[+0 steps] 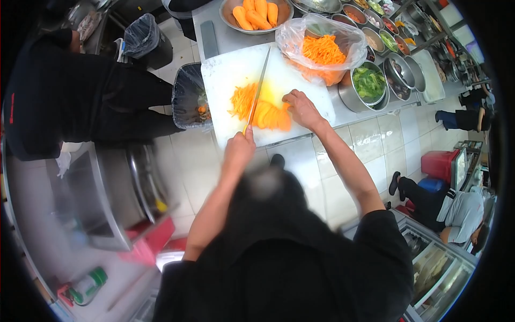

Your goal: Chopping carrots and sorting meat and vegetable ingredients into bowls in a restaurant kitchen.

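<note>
My left hand (pixel 239 148) grips the yellow handle of a long kitchen knife (pixel 260 87), whose blade points away from me over a white cutting board (pixel 225 68). To the left of the blade lies a heap of carrot shreds (pixel 242 100). Overlapping thin carrot slices (pixel 272 116) fan out on its right. My right hand (pixel 302 108) is at the right end of these slices, its fingers bent and touching orange carrot; whether they pinch a piece is hidden. Behind it, a clear plastic bag (pixel 354 42) holds a pile of shredded carrot (pixel 325 51).
Peeled carrots fill a metal bowl (pixel 225 18) at the far edge. A metal pot (pixel 349 94) of chopped greens stands right, near several small ingredient bowls. A lined bin (pixel 185 96) adjoins the board's left side. One person in black (pixel 72 88) stands left; others are at right.
</note>
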The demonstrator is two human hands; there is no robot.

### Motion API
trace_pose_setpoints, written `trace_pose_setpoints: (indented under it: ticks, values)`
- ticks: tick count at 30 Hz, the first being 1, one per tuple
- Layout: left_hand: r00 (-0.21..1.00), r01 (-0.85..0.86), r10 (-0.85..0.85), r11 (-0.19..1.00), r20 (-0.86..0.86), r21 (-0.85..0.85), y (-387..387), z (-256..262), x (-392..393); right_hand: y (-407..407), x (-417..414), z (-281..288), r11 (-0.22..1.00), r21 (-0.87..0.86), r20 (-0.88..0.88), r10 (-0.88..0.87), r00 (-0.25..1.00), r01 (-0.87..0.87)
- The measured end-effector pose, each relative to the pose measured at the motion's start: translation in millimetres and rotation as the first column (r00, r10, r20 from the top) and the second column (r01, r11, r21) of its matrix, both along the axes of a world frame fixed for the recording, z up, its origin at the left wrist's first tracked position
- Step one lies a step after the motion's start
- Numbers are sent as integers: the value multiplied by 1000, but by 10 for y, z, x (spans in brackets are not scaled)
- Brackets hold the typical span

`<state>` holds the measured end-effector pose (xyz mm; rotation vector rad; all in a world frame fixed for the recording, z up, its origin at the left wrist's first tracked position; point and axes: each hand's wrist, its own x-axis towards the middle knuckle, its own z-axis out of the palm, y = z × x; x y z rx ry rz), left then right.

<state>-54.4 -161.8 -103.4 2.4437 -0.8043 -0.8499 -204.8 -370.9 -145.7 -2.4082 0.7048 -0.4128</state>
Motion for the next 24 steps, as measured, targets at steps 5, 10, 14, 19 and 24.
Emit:
trace_pose_setpoints:
  ticks: [5, 10, 14, 19, 24]
  values:
    - [1000, 9, -9, 1000, -7, 25, -34, 65, -13, -91, 25, 1, 996, 45, -223, 80, 972, -71]
    - [999, 19, -17, 998, -33, 58, -34, 43, -12, -5, 3, -23, 999, -27, -80, 33, 996, -35]
    - [998, 7, -6, 1000, 68, -14, -9, -41, -21, -25, 21, 62, 998, 19, -139, 59, 989, -57]
    - [998, -1, 3, 999, 68, -34, -8, -47, -32, 8, -5, 5, 998, -21, -153, 55, 987, -59]
    - [997, 1, 2, 999, 72, -37, 0, -52, -40, 54, 2, -4, 994, 79, -68, -76, 995, 81]
